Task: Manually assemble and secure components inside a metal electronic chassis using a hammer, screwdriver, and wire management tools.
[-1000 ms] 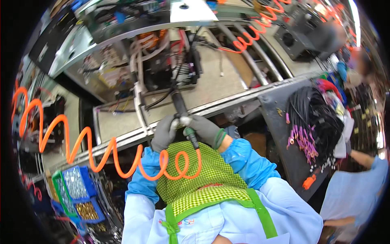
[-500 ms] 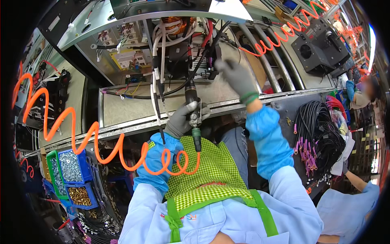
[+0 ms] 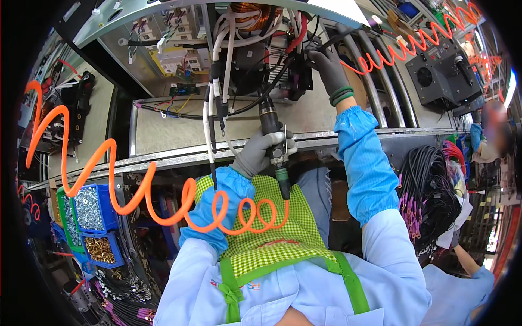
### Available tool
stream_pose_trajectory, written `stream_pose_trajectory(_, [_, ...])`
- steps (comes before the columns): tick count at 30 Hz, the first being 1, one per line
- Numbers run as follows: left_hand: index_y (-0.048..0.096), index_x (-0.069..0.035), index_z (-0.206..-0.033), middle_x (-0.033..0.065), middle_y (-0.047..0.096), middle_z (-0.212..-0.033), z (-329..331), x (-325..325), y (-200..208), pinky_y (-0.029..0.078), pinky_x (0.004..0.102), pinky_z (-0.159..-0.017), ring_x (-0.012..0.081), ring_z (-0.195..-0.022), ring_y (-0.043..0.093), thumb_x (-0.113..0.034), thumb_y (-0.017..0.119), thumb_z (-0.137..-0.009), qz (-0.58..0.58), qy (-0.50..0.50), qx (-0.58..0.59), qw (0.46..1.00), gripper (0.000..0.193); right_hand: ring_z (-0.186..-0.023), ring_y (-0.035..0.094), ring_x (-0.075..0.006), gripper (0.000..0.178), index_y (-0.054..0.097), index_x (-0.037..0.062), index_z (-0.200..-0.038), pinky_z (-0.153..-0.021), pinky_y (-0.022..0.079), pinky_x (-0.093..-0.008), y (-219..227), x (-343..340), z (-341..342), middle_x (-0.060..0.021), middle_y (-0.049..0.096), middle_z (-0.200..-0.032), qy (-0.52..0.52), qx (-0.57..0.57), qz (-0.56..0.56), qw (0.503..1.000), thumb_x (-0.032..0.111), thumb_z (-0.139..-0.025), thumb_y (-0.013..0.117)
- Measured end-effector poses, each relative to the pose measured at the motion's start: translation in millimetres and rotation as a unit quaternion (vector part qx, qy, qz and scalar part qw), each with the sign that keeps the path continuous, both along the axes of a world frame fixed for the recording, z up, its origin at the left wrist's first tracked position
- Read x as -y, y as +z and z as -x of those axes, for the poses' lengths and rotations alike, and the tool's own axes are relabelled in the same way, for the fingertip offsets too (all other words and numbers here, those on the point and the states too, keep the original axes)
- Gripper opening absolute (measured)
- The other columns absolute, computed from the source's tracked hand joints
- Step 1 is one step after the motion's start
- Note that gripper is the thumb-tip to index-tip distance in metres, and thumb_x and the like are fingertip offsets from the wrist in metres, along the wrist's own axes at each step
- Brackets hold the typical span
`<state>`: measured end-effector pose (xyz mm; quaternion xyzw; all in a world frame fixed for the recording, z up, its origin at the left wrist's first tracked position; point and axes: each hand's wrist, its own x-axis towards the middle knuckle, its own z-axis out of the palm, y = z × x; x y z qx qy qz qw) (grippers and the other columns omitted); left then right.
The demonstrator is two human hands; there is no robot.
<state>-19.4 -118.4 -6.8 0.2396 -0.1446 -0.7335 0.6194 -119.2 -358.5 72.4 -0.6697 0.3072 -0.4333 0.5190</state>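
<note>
My left hand (image 3: 255, 155), in a grey glove, is closed around a pneumatic screwdriver (image 3: 270, 118) with a black body and a green hose end. Its front points away from me into an open metal cabinet (image 3: 163, 89). An orange coiled hose (image 3: 155, 214) runs from its near end off to the left. Farther out on the right, my gloved right hand (image 3: 330, 73) reaches to the side of the black parts, its fingers closed on a thick black cable (image 3: 343, 36). The fingertips are partly hidden. White cables (image 3: 211, 117) hang down left of the screwdriver, beside a copper coil (image 3: 251, 19).
Blue bins of washers (image 3: 93, 209) and brass fasteners (image 3: 100, 251) stand at left. Metal rollers (image 3: 375, 81) and a black boxy unit (image 3: 443, 79) lie at right, above a bundle of black cables (image 3: 429, 185). Another person's arm (image 3: 466, 261) shows at lower right.
My right hand has moved farther away, up to the black cable, and closed on it. The screwdriver in my left hand has shifted slightly right and tilted. The view has shifted a little.
</note>
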Motion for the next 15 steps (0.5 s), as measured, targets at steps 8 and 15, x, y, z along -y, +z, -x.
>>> stream_pose_trajectory(8, [0.046,-0.001,-0.109,0.0134,0.058,-0.094,-10.1,-0.2,6.3,0.057,0.0395,-0.079,0.0225,-0.082,0.064,-0.012,0.058,-0.083,-0.023,-0.028,0.063,0.997,0.03,-0.058,0.06,-0.0187,0.031,0.067,0.0005,-0.083,-0.056,0.046,-0.0324,-11.7,-8.0,-9.0,-0.0085,0.062,-0.065,0.025,-0.217,0.153,0.964,0.032,-0.081,0.064])
stream_pose_trajectory(15, [0.048,-0.003,-0.099,0.0116,0.059,-0.087,-15.1,2.1,1.9,0.055,0.0322,-0.056,0.0237,-0.076,0.065,-0.013,0.058,-0.084,-0.039,-0.041,0.079,0.995,0.021,-0.062,0.056,-0.0125,0.032,0.065,-0.0027,-0.086,-0.059,0.043,-0.0279,-23.1,-6.3,-16.6,-0.0034,0.06,-0.068,0.048,-0.143,0.111,0.982,0.029,-0.088,0.059])
